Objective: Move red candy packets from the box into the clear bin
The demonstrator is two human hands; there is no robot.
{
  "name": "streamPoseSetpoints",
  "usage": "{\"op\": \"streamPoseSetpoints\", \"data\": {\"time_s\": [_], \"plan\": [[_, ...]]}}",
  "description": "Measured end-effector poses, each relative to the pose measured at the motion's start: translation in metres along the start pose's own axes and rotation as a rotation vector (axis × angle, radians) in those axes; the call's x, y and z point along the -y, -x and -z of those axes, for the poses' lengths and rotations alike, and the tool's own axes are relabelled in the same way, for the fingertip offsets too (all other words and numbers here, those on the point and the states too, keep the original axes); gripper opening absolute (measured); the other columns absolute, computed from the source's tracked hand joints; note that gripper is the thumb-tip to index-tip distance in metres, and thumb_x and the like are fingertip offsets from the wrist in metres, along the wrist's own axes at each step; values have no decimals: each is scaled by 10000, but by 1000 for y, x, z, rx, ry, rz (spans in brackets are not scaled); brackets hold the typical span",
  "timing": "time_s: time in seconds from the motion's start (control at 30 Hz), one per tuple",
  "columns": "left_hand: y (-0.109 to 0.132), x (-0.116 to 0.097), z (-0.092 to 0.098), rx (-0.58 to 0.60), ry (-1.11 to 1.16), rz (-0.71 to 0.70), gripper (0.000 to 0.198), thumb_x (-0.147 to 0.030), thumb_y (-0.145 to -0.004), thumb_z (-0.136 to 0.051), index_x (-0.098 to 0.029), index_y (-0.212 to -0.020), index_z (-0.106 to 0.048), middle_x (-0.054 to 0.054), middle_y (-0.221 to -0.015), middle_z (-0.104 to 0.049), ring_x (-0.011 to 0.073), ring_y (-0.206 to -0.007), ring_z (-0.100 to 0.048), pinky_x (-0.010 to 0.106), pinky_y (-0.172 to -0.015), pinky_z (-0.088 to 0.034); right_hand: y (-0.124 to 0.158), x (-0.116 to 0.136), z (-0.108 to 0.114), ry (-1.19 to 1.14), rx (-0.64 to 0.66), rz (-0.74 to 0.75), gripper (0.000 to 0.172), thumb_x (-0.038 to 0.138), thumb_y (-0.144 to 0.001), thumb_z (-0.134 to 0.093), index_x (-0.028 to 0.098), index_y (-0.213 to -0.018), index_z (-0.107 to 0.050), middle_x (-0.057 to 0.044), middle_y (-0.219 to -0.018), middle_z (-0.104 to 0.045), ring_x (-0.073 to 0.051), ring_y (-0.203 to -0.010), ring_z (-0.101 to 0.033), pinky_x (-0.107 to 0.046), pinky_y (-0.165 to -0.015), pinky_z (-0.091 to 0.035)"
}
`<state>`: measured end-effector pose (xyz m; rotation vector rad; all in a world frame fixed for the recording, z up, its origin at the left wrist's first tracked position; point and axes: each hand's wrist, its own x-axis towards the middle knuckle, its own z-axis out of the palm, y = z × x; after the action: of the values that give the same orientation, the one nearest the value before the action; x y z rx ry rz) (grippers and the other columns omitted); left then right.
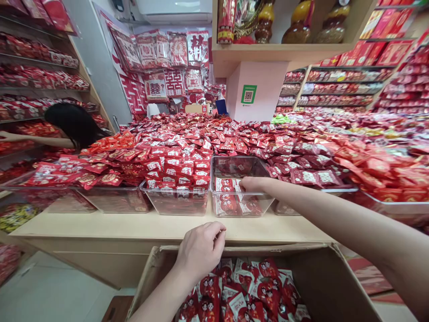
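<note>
My right hand (254, 184) reaches over the rim into a clear plastic bin (244, 197) on the counter. Its fingers are closed at the edge of a red and white packet (238, 186), and the fingertips are partly hidden. More flat packets (226, 204) of that kind stand in rows in the front part of this bin. My left hand (203, 243) hovers by the near edge of an open cardboard box (321, 273), curled closed with nothing showing in it. Inside the box, below that hand, lies a loose heap of red and white packets (239, 290) printed with cartoon figures.
Neighbouring clear bins (177, 203) on the wooden counter (134, 228) overflow with red packets (181, 165). A white pillar (256, 91) and an overhanging shelf (275, 51) stand behind. Another person (72, 125) reaches toward the shelves at the left.
</note>
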<state>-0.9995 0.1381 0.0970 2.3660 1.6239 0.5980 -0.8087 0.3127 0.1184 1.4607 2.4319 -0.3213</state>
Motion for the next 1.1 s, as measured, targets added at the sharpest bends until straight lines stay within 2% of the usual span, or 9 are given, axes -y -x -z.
{"op": "streamPoseSetpoints", "data": {"time_s": [0.17, 0.33, 0.43, 0.57, 0.67, 0.83, 1.0, 1.1], "plan": [[0, 0, 0, -7, -12, -3, 188, -268, -824, -332, -289, -853, -517, -61, -813, -644, 119, -726, -576, 229, -628, -378, -8, -6, -6, -41, -80, 60, 273, 332, -500, -684, 185, -695, -562, -56, -745, -622, -198, -649, -558, -258, -504, -381], [0, 1, 0, -10, -11, -5, 192, -266, -822, -337, -284, -858, -525, -58, -813, -645, 119, -732, -577, 233, -635, -381, -11, -5, -7, -51, -163, 129, 191, 305, -629, -569, 168, -760, -585, -45, -723, -617, -174, -645, -544, -242, -522, -363], [0, 1, 0, -9, -8, -8, 199, -262, -822, -337, -280, -858, -532, -55, -815, -647, 121, -740, -580, 236, -643, -383, -10, -1, -4, -60, -208, 209, 261, 358, -656, -551, 179, -841, -594, -44, -821, -616, -170, -715, -543, -237, -584, -378], [0, 1, 0, -2, -11, -8, 194, -266, -824, -335, -286, -857, -525, -63, -820, -647, 120, -742, -582, 238, -641, -385, -9, 0, -2, -78, -142, 329, 391, 436, -607, -606, 230, -940, -603, -35, -901, -610, -185, -794, -543, -246, -664, -393], [-1, 0, 0, -3, -9, -4, 191, -269, -824, -335, -292, -858, -521, -66, -819, -646, 121, -743, -582, 241, -639, -385, -8, -1, -4, -112, -61, 286, 402, 428, -580, -634, 227, -928, -617, -31, -871, -623, -192, -771, -555, -256, -665, -402], [-1, 1, 1, 0, -9, -5, 194, -260, -825, -329, -291, -857, -517, -57, -817, -644, 127, -741, -580, 243, -632, -385, -7, 3, 3, -93, -81, 287, 415, 412, -582, -628, 226, -953, -618, -53, -980, -596, -205, -826, -548, -254, -659, -404], [-2, 2, 2, -2, -6, -5, 200, -251, -826, -320, -283, -856, -516, -44, -822, -641, 134, -756, -581, 250, -649, -394, -13, 17, 22, -87, -33, 349, 372, 411, -607, -595, 226, -928, -625, -32, -905, -620, -178, -776, -554, -239, -628, -398], [-2, 2, 1, -8, -5, 3, 199, -242, -825, -321, -278, -851, -516, -42, -822, -639, 136, -756, -580, 254, -658, -401, -22, 26, 21, -32, 6, 376, 388, 423, -566, -629, 216, -893, -620, -34, -873, -621, -186, -748, -547, -253, -598, -390]]}}
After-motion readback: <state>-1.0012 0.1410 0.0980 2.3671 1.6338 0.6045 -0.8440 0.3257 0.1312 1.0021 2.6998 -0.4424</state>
